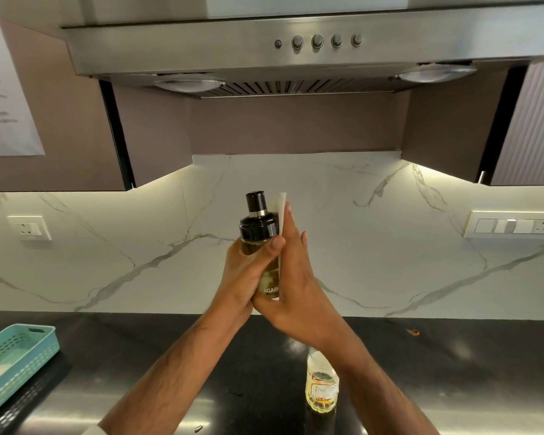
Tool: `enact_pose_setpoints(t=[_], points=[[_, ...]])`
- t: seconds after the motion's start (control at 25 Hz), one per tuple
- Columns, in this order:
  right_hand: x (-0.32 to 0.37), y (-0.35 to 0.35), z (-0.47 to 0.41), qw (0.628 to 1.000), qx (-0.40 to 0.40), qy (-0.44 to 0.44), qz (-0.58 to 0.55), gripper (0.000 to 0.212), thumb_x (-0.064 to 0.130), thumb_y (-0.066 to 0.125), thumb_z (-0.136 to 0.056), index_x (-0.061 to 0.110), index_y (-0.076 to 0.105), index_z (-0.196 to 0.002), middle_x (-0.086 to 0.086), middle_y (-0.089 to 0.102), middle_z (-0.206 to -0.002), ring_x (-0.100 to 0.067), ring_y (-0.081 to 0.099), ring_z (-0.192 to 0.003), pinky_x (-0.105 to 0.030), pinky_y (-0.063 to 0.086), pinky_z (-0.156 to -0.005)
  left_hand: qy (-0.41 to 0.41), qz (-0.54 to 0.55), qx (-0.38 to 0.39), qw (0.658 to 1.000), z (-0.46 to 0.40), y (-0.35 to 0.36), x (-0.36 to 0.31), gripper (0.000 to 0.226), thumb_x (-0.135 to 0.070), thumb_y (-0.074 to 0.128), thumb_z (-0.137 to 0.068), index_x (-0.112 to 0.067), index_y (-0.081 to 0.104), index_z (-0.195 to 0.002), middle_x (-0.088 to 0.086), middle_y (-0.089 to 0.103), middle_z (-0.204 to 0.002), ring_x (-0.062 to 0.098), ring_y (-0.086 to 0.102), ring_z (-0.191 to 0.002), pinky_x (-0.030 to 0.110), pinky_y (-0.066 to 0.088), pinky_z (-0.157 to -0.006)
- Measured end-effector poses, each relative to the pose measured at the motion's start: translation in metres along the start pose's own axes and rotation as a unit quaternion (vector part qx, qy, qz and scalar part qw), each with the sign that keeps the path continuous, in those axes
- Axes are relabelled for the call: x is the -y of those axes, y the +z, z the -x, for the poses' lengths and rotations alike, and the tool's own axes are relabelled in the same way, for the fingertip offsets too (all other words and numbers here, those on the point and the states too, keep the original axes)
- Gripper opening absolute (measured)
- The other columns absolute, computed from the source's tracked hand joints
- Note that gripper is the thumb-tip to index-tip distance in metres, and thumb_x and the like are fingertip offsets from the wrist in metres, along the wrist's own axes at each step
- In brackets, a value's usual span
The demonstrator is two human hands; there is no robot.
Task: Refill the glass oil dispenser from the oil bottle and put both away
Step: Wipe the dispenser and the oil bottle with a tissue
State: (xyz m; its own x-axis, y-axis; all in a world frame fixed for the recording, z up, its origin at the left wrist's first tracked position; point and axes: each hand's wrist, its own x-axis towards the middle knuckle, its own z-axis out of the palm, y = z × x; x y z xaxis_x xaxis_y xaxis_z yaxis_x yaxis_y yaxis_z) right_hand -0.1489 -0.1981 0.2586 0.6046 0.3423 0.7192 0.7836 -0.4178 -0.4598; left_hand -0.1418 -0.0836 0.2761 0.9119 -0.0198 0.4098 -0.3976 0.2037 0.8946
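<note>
The glass oil dispenser point(259, 227) has a black cap and pale yellow oil inside, and it is held upright in the air before the marble backsplash. My left hand point(245, 274) is wrapped around its body from the left. My right hand point(292, 293) lies flat against the dispenser's right side, pressing a white tissue point(281, 211) to the glass, with its thumb under the base. The clear plastic oil bottle point(322, 383) stands on the black counter below my right forearm, holding a little oil; its top is hidden by my wrist.
A turquoise perforated basket point(16, 353) sits at the counter's left edge. A steel chimney hood point(296, 48) and brown wall cabinets hang overhead. Wall sockets are on the backsplash at left point(29, 228) and right point(512, 228). A small orange scrap point(414, 332) lies on the black counter point(453, 356).
</note>
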Motion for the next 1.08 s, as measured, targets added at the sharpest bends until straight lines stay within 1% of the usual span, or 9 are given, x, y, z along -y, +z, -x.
enact_pose_setpoints(t=[0.08, 0.2, 0.32, 0.4, 0.56, 0.72, 0.84, 0.92, 1.08], points=[[0.003, 0.004, 0.018, 1.0, 0.011, 0.004, -0.013, 0.111, 0.013, 0.068, -0.092, 0.019, -0.02, -0.158, -0.004, -0.014, -0.17, -0.023, -0.01, -0.157, -0.054, 0.003, -0.127, 0.002, 0.002, -0.006, 1.0, -0.003, -0.001, -0.001, 0.092, -0.065, 0.09, -0.053, -0.012, 0.066, -0.125, 0.018, 0.072, -0.121, 0.034, 0.07, -0.112, 0.051, 0.056, -0.095], [0.007, 0.013, 0.048, 0.998, 0.04, -0.016, 0.035, 0.107, 0.012, 0.062, -0.09, 0.01, -0.021, -0.157, -0.008, -0.025, -0.167, -0.028, -0.018, -0.155, -0.053, 0.001, -0.126, -0.012, 0.012, -0.021, 1.0, -0.005, -0.003, -0.003, 0.083, -0.067, 0.092, -0.046, -0.021, 0.074, -0.113, 0.013, 0.073, -0.12, 0.036, 0.07, -0.112, 0.055, 0.053, -0.099], [0.0, 0.014, 0.046, 0.989, 0.039, -0.044, 0.134, 0.104, 0.007, 0.06, -0.085, 0.002, -0.014, -0.158, -0.015, -0.023, -0.166, -0.032, -0.017, -0.155, -0.055, 0.006, -0.126, -0.017, -0.007, -0.046, 0.999, -0.004, -0.001, -0.001, 0.094, -0.071, 0.089, -0.047, -0.018, 0.069, -0.122, 0.008, 0.074, -0.121, 0.03, 0.069, -0.115, 0.056, 0.051, -0.103], [-0.004, 0.008, 0.031, 0.989, 0.023, -0.044, 0.143, 0.105, -0.002, 0.059, -0.082, 0.002, -0.013, -0.158, -0.015, -0.019, -0.167, -0.031, -0.013, -0.156, -0.053, 0.01, -0.126, -0.02, -0.013, -0.051, 0.998, -0.002, 0.003, -0.002, 0.096, -0.073, 0.087, -0.048, -0.02, 0.068, -0.126, 0.005, 0.074, -0.12, 0.025, 0.069, -0.115, 0.053, 0.051, -0.103], [-0.009, 0.005, 0.013, 0.999, 0.01, -0.02, 0.025, 0.107, 0.0, 0.067, -0.088, 0.017, -0.011, -0.16, -0.009, -0.004, -0.17, -0.023, 0.001, -0.158, -0.052, 0.023, -0.124, -0.019, -0.008, -0.06, 0.998, 0.0, 0.008, -0.005, 0.099, -0.075, 0.087, -0.045, -0.021, 0.066, -0.126, 0.003, 0.076, -0.115, 0.02, 0.072, -0.109, 0.042, 0.057, -0.092], [-0.004, 0.014, 0.028, 0.995, -0.014, 0.033, -0.092, 0.094, 0.012, 0.063, -0.096, 0.022, -0.004, -0.161, 0.004, 0.017, -0.163, -0.011, 0.023, -0.152, -0.036, 0.033, -0.121, -0.022, 0.005, -0.083, 0.996, 0.003, 0.011, -0.005, 0.092, -0.073, 0.088, -0.042, -0.023, 0.07, -0.117, 0.002, 0.078, -0.104, 0.022, 0.075, -0.1, 0.028, 0.061, -0.072], [-0.007, 0.008, 0.026, 0.991, -0.004, 0.064, -0.116, 0.078, 0.024, 0.055, -0.104, 0.031, 0.001, -0.161, 0.01, 0.032, -0.147, -0.004, 0.036, -0.141, -0.023, 0.039, -0.114, -0.031, 0.026, -0.066, 0.997, 0.008, 0.011, -0.001, 0.096, -0.072, 0.089, -0.042, -0.022, 0.068, -0.122, 0.005, 0.077, -0.11, 0.023, 0.074, -0.104, 0.03, 0.061, -0.076], [-0.011, 0.002, 0.022, 0.989, 0.002, 0.072, -0.129, 0.078, 0.03, 0.056, -0.104, 0.031, 0.003, -0.161, 0.009, 0.035, -0.143, -0.001, 0.04, -0.137, -0.017, 0.04, -0.11, -0.033, 0.04, -0.035, 0.998, 0.007, 0.008, -0.003, 0.097, -0.069, 0.089, -0.048, -0.018, 0.065, -0.127, 0.007, 0.075, -0.116, 0.025, 0.072, -0.109, 0.031, 0.06, -0.08], [-0.005, -0.009, 0.021, 0.969, 0.032, 0.072, -0.236, 0.069, 0.027, 0.059, -0.101, 0.042, 0.016, -0.154, 0.021, 0.042, -0.149, -0.003, 0.044, -0.14, -0.025, 0.042, -0.112, -0.018, 0.022, 0.057, 0.998, 0.001, -0.002, -0.011, 0.097, -0.064, 0.082, -0.068, -0.007, 0.054, -0.142, 0.009, 0.064, -0.138, 0.028, 0.06, -0.129, 0.038, 0.056, -0.097]])
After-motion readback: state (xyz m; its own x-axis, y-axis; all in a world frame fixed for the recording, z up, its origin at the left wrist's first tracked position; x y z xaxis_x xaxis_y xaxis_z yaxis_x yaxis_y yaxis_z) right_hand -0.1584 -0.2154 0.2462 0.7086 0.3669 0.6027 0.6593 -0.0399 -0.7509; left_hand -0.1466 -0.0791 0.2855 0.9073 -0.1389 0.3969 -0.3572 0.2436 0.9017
